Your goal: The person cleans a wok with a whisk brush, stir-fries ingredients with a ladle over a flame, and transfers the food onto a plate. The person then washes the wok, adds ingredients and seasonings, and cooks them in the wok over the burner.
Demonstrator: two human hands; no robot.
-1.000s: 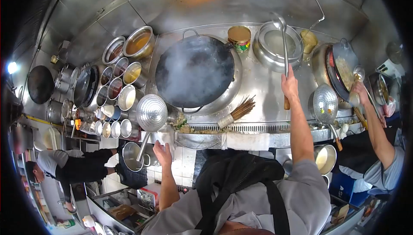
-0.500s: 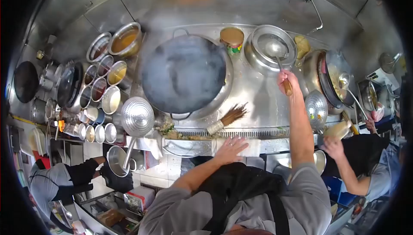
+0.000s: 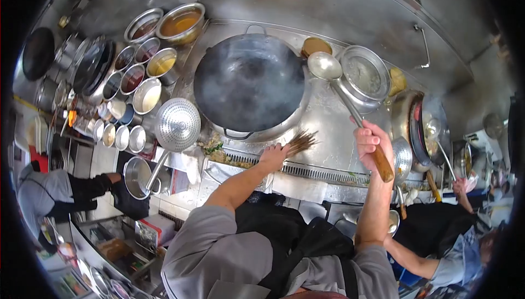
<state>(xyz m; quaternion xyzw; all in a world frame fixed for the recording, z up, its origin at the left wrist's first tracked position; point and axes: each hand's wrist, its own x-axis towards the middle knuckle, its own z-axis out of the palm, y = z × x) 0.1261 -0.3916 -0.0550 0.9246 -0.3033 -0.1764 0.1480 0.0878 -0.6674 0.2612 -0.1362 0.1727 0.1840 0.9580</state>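
Observation:
My right hand (image 3: 373, 144) is closed round the wooden handle of a ladle (image 3: 325, 67), its metal bowl raised at the wok's right side in front of a steel pot (image 3: 364, 78). At the stove's front edge my left hand (image 3: 274, 155) is closed over the handle of a bamboo wok brush (image 3: 302, 142), whose bristles point right. A large dark wok (image 3: 249, 88) sits on the burner with steam rising from it. Its inside looks wet or oily, though the steam blurs it. Food scraps (image 3: 212, 146) lie by the drain grate below the wok.
A perforated strainer (image 3: 178, 124) rests left of the wok, over a small pot (image 3: 138, 174). Several sauce containers (image 3: 162, 65) stand further left. A folded white cloth (image 3: 301, 185) lies on the front ledge. At right, a co-worker's arm (image 3: 411, 258) and a second wok (image 3: 420, 129) are close by.
My right hand has lifted the ladle out of the steel pot and swung its bowl left. My left hand has moved from the front ledge onto the brush. Steam over the wok has thinned.

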